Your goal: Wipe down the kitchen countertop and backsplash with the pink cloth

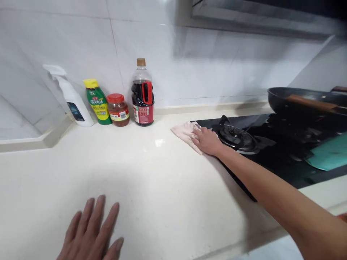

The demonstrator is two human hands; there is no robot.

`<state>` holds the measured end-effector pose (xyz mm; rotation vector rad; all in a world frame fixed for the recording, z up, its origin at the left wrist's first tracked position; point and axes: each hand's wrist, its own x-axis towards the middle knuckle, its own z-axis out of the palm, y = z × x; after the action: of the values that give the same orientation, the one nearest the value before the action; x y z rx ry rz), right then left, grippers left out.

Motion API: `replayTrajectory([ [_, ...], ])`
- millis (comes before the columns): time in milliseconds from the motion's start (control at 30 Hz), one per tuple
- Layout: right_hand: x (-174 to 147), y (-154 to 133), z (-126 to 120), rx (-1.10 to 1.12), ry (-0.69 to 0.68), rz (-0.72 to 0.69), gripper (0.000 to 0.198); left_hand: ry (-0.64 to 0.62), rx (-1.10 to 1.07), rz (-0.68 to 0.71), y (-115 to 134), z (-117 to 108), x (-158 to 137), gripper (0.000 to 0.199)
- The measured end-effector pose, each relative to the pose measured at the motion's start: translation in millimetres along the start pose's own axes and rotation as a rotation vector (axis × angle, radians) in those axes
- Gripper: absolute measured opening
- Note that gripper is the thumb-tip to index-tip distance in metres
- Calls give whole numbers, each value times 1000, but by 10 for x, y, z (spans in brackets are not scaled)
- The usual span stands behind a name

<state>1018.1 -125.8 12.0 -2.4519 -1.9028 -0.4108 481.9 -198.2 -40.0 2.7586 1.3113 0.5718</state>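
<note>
My right hand (208,141) presses a pale pink cloth (185,134) onto the white countertop (151,173), right at the left edge of the black gas stove (284,166). Its fingers are bent over the cloth, and part of the cloth spreads out to their left. At the lower left, my left hand (90,233) is over the counter with its fingers spread and nothing in them; whether it rests on the surface I cannot tell.
Along the wall stand a white spray bottle (74,99), a green yellow-capped bottle (99,104), a red-lidded jar (118,112) and a dark sauce bottle (143,97). A burner (237,139), a wok (306,103) and a turquoise flat item (329,153) are on the right, beneath a range hood (244,18).
</note>
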Motion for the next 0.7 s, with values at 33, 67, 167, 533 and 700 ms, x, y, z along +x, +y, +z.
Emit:
replayTrajectory([
  [33,-111,6,-30,-2,-7,-20,47,12,-3,2,-5,12,1,70],
  [67,-233,7,-64,-5,-9,-29,46,24,4,12,-13,27,3,70],
  [167,-698,-6,-187,-13,17,-37,44,54,64,84,-53,58,34,66],
  [533,-2665,1033,-214,215,91,132,42,-266,154,176,232,-433,116,62],
  [700,-2740,1719,-95,171,27,605,56,-253,21,282,224,-601,-231,54],
])
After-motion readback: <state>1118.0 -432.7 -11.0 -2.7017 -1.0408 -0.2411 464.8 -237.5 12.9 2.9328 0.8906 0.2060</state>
